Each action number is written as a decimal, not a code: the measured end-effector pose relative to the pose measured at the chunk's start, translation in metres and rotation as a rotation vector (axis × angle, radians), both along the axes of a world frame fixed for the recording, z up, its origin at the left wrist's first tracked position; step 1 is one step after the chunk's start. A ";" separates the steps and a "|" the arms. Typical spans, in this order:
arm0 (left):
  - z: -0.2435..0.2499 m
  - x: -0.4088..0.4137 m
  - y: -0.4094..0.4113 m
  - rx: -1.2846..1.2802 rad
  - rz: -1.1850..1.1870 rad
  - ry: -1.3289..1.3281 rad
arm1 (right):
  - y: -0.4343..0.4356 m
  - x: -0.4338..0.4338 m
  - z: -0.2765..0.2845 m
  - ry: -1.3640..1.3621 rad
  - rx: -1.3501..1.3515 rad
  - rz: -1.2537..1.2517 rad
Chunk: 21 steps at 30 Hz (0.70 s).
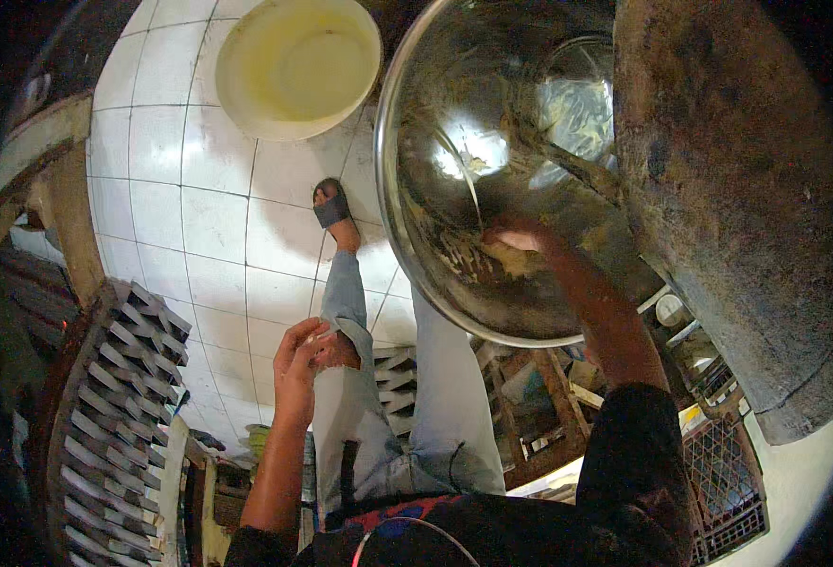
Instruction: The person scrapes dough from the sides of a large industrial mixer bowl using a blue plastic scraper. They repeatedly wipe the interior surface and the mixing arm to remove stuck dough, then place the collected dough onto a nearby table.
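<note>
A large, shiny metal bowl (416, 234) stands before me on the right, its inner wall streaked with pale residue. My right hand (519, 237) reaches inside, fingers pointing left near the smeared lower wall. Whether those fingers grip anything is unclear; a thin pale streak ends beside their tips, perhaps a reflection. In the bowl's far right part lies a crumpled sheet of clear plastic (576, 120). Over my bent knee, at the torn leg of my jeans (349, 397), hangs my left hand (306, 347) with curled fingers. A small pale spot shows between them.
A yellowish plastic basin (303, 71) sits on the white tiled floor (214, 205) beyond my sandalled foot (331, 202). A big worn grey-brown machine body (735, 212) overhangs the bowl's right side. Slatted racking (115, 439) stands left; a dark plastic crate (721, 482) is lower right.
</note>
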<state>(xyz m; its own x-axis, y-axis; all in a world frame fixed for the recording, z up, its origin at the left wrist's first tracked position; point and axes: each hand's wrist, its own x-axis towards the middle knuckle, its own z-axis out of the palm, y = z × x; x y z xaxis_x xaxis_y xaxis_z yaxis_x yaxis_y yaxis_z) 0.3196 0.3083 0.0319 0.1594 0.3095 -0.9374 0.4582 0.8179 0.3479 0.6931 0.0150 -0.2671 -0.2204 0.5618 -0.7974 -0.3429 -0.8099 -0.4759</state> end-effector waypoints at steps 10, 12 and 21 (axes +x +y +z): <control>-0.012 -0.007 -0.005 -0.022 0.038 0.017 | -0.014 0.026 0.040 -0.111 -0.191 0.238; -0.005 -0.005 -0.004 0.006 0.016 0.038 | 0.025 0.035 0.079 -0.085 -0.272 0.402; -0.009 0.001 -0.011 -0.004 0.069 0.002 | 0.029 0.065 0.127 -0.445 -0.415 1.066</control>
<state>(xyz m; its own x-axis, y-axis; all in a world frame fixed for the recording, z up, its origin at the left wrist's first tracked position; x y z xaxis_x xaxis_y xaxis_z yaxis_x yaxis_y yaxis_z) 0.3208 0.2973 0.0229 0.1359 0.3158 -0.9390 0.4011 0.8491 0.3436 0.7580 0.0440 -0.1405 -0.0770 -0.0472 -0.9959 0.7105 -0.7034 -0.0216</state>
